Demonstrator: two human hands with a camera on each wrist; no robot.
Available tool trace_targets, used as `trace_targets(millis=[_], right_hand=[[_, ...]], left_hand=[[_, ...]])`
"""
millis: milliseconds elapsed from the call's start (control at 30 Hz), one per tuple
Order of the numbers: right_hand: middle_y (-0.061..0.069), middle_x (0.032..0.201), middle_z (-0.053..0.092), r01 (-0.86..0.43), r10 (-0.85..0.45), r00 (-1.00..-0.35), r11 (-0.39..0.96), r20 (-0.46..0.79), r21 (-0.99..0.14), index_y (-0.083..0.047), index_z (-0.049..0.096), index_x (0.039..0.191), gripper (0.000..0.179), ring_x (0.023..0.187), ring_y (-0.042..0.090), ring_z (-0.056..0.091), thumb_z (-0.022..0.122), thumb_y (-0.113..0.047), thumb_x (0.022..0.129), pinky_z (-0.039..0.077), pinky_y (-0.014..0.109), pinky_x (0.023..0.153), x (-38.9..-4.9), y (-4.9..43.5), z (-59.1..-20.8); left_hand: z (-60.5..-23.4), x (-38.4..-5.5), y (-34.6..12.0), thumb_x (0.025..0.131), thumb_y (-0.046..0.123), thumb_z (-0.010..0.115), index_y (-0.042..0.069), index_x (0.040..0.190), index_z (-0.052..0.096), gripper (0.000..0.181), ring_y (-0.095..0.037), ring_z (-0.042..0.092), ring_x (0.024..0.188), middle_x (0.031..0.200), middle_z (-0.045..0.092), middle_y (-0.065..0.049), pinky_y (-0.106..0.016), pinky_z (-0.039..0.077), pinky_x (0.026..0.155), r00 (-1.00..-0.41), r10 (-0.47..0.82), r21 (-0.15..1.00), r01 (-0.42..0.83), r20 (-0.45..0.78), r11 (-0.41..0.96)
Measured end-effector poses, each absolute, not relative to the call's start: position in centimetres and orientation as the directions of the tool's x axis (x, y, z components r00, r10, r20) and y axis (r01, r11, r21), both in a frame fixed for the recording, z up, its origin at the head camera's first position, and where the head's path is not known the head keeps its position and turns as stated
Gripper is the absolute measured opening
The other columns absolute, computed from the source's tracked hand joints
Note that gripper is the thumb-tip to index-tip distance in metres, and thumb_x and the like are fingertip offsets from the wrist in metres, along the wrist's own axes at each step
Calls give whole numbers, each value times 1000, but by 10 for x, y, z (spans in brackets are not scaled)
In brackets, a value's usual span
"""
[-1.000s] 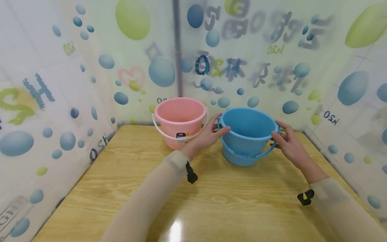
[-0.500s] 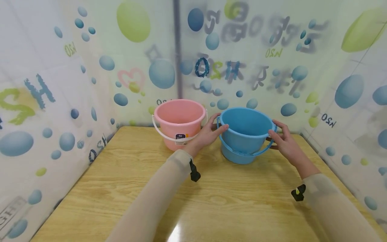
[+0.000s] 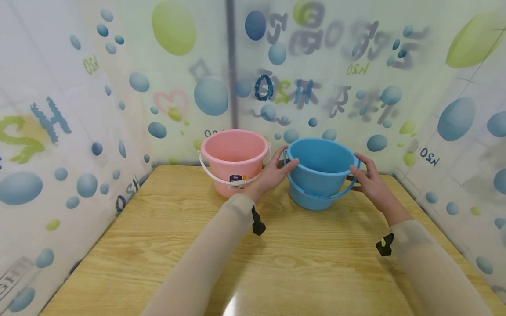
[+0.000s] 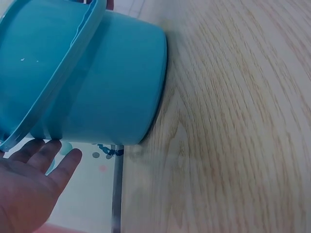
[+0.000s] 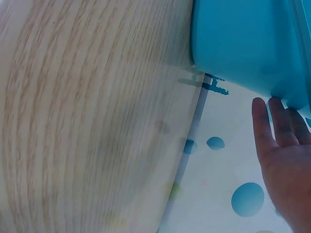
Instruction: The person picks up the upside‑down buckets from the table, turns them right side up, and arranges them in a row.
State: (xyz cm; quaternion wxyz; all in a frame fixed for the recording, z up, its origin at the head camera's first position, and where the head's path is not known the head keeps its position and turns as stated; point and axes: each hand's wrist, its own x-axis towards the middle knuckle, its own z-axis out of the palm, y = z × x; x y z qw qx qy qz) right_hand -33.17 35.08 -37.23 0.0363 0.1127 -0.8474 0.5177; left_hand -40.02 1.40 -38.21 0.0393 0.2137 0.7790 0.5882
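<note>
A blue bucket (image 3: 316, 188) stands on the wooden table in the head view, its blue handle hanging down in front. My left hand (image 3: 274, 171) grips the left side of its rim, thumb over the edge and fingers underneath. On the opposite side, my right hand (image 3: 371, 182) holds the rim in the same way. Both wrist views show fingers touching the outer wall of the bucket (image 4: 112, 82) below the rim. Just left of my left hand sits a pink bucket (image 3: 237, 171) with a white handle and a dark label, partly hidden by that hand.
The wooden table (image 3: 166, 237) reaches back to a curtain (image 3: 336, 109) printed with bubbles and letters. Similar patterned sheets close off the left and right sides. Dark wrist straps sit on both cream sleeves (image 3: 209, 254).
The blue bucket has shifted slightly back and to the left, with both hands moving along on its rim. The pink bucket has stayed in place.
</note>
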Motion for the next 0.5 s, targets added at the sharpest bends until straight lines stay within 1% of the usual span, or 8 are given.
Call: trace_targets(millis=[233,333,433,500], right_hand=[[39,172,30,-219,-112,-976,439,189,-872,-22,-5,178,80,151,63,43,40,-51,118,44,79,114,-335,348,-375],[39,173,29,-210,-98,-978,424,187,-881,-22,-5,178,81,152,64,42,42,-51,118,42,80,116,-335,346,-375],[39,173,29,-205,-87,-979,417,185,-885,-21,-5,178,83,152,63,42,43,-52,117,41,80,117,-335,345,-376],[39,173,30,-203,-79,-979,421,187,-884,-20,-4,177,83,151,63,44,43,-52,117,41,79,117,-335,344,-375]], left_hand=[[-381,-403,19,103,76,58,53,174,12,88,-33,47,160,174,45,-15,-60,43,127,-913,370,936,271,175,226],[-381,-404,21,105,73,57,48,176,10,88,-35,48,159,175,42,-15,-60,45,125,-913,368,938,269,175,221],[-380,-404,23,108,67,56,44,177,8,86,-36,46,160,177,39,-15,-59,46,124,-916,362,943,259,171,210],[-379,-404,24,109,64,56,45,177,8,85,-35,45,161,179,37,-14,-59,47,124,-919,359,947,249,165,201]])
